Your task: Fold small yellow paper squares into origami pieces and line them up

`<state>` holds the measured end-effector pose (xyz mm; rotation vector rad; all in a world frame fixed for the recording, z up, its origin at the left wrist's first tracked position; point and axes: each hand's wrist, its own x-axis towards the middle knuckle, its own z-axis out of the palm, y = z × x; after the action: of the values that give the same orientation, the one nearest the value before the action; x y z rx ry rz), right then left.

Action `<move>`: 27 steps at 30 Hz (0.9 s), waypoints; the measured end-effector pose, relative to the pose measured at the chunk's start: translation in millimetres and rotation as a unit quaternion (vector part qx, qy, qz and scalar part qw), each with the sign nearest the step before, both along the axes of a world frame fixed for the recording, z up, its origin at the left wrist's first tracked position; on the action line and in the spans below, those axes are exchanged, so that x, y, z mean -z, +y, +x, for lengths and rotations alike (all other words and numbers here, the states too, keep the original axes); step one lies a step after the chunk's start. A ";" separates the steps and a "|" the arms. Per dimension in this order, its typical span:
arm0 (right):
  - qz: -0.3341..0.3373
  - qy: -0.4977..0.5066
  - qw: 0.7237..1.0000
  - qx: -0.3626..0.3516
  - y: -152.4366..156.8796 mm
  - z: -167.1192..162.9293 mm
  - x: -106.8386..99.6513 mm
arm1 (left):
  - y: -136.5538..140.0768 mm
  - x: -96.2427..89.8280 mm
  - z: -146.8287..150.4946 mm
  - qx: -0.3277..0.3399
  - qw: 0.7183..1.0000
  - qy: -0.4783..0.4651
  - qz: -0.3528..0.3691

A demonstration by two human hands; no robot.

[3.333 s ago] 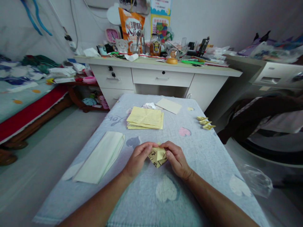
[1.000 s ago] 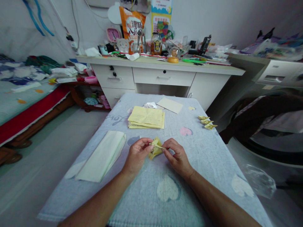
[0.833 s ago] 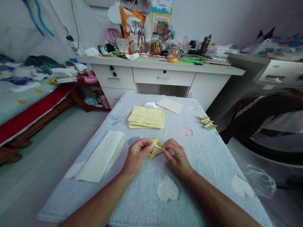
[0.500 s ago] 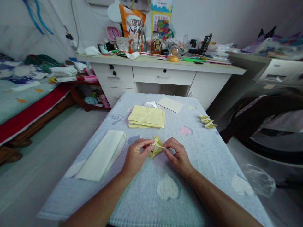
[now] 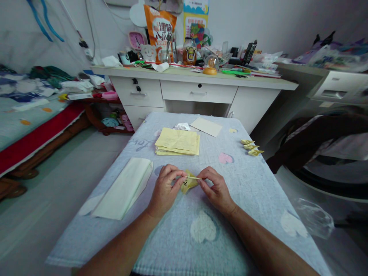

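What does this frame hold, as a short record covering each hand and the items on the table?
Left hand: pinching one side of the folded yellow paper
Right hand: pinching its other side
Paper marking: dark handwriting
Beyond the hands: yellow paper stack, cream card, crumpled white item
Left: pale folded sheets
Far right: three small folded yellow pieces
Surface: pale blue patterned cloth
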<state>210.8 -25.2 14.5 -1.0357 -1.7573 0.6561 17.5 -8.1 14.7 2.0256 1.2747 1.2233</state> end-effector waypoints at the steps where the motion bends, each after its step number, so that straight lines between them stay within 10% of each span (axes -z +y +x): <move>1: 0.000 0.000 1.000 0.001 -0.1 -0.2 -0.7 | -0.2 0.3 0.2 -0.001 1.000 -0.001 -0.004; 27: -0.076 0.112 0.991 -0.022 0.7 2.4 -1.5 | -1.6 -4.6 10.9 0.088 0.984 -0.092 -0.127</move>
<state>213.2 -24.5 16.0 -0.9862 -1.5566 0.9102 28.4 -9.6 19.2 1.7580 1.0780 1.0764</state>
